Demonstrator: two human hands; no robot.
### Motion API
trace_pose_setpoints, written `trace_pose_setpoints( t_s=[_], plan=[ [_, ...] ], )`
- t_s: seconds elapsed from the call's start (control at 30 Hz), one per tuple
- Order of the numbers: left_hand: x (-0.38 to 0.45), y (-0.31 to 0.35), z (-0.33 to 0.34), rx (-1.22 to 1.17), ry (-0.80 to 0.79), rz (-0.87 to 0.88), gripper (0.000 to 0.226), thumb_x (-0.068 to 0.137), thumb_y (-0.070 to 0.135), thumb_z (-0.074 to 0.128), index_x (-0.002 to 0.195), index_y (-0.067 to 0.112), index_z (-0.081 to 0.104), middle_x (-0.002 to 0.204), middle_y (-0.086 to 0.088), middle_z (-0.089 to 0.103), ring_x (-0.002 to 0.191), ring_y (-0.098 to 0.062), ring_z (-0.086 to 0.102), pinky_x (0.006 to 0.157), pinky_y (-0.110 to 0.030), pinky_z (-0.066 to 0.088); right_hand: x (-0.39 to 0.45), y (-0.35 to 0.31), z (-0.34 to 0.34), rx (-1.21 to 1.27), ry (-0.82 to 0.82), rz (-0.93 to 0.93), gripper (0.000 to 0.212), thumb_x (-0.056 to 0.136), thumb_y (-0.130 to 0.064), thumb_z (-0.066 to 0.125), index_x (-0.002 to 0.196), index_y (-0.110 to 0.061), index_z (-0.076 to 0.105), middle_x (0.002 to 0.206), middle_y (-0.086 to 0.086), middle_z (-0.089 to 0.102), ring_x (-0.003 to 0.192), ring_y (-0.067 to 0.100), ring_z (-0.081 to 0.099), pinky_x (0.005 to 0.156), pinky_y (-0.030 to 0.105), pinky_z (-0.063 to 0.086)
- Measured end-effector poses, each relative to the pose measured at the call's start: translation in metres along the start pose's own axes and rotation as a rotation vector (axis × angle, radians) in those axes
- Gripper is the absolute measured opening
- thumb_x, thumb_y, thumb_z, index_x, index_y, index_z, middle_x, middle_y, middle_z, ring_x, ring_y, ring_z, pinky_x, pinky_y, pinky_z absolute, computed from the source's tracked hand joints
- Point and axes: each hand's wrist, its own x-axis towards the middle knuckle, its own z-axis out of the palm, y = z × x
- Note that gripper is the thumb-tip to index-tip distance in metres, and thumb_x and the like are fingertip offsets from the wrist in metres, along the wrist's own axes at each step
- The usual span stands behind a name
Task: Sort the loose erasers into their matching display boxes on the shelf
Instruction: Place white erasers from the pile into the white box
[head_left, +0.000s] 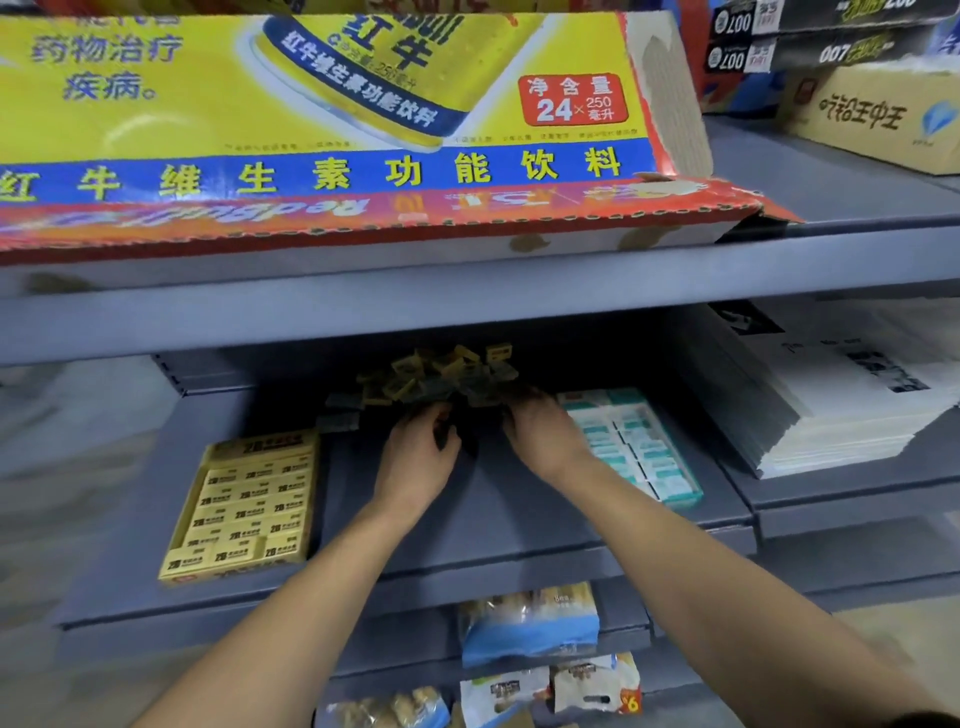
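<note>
One big yellow carton (322, 104) lies on the top shelf (519, 270). On the grey middle shelf (493, 525) sit one stack of white booklets (841, 405) at the right and two display boxes: a yellow box (249, 506) at the left, filled with rows of yellow-sleeved erasers, and a teal box (631, 444) at the right, filled with white-and-teal ones. Between them, at the back in shadow, is one pile of loose erasers (436, 382), small yellow and dark blocks, too jumbled to count. The left hand (418, 449) and right hand (543, 434) both reach into the pile's front edge, fingers curled; whether either grasps an eraser I cannot tell.
</note>
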Motion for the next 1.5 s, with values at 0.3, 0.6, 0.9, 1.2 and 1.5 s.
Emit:
trace_pose_setpoints(
  t_s=[0.3,0.6,0.9,1.2,1.5],
  plan=[
    [0.003,-0.004,-0.013,0.018,0.015,0.005,0.033,0.093,0.019,0.056,0.126,0.017,0.059,0.115,-0.001,0.067,0.104,-0.016,0.061,0.076,-0.015,0.037,0.028,0.007,0.018,0.021,-0.108,-0.036,0.055,0.095,-0.005,0.041,0.149,-0.016,0.034,0.155,0.01,0.032,0.143,0.028,0.028,0.116,0.035,0.025],
    [-0.003,-0.014,-0.011,0.003,-0.009,-0.01,0.033,0.093,0.019,0.058,0.126,0.016,0.059,0.117,-0.003,0.064,0.106,-0.015,0.059,0.081,-0.019,0.041,0.015,-0.002,0.016,0.045,0.03,-0.099,0.041,0.085,0.004,0.056,0.119,-0.017,0.068,0.125,0.013,0.064,0.119,0.035,0.055,0.102,0.04,0.043],
    [-0.009,-0.011,-0.007,-0.017,0.006,0.044,0.042,0.087,0.021,0.068,0.128,0.017,0.058,0.121,-0.003,0.061,0.108,-0.017,0.058,0.088,-0.027,0.048,-0.019,-0.029,-0.011,0.173,0.156,-0.213,0.035,0.082,-0.004,0.068,0.117,-0.006,0.065,0.117,0.019,0.064,0.113,0.04,0.055,0.09,0.041,0.049],
    [-0.018,-0.012,-0.012,-0.042,0.062,0.063,0.037,0.088,0.008,0.066,0.125,0.011,0.061,0.119,-0.007,0.061,0.104,-0.021,0.059,0.087,-0.025,0.046,-0.031,-0.036,-0.011,0.33,0.093,-0.2,0.018,0.089,-0.019,0.066,0.105,-0.009,0.067,0.105,0.007,0.066,0.1,0.023,0.056,0.085,0.032,0.046],
    [-0.023,-0.014,-0.014,-0.162,0.091,0.034,0.046,0.085,0.004,0.068,0.128,0.014,0.057,0.108,0.0,0.065,0.091,-0.01,0.062,0.078,-0.019,0.048,-0.034,-0.05,-0.015,0.722,-0.116,0.101,0.048,0.086,-0.005,0.062,0.131,-0.018,0.05,0.097,-0.011,0.059,0.078,-0.002,0.055,0.071,0.011,0.042]
  ],
)
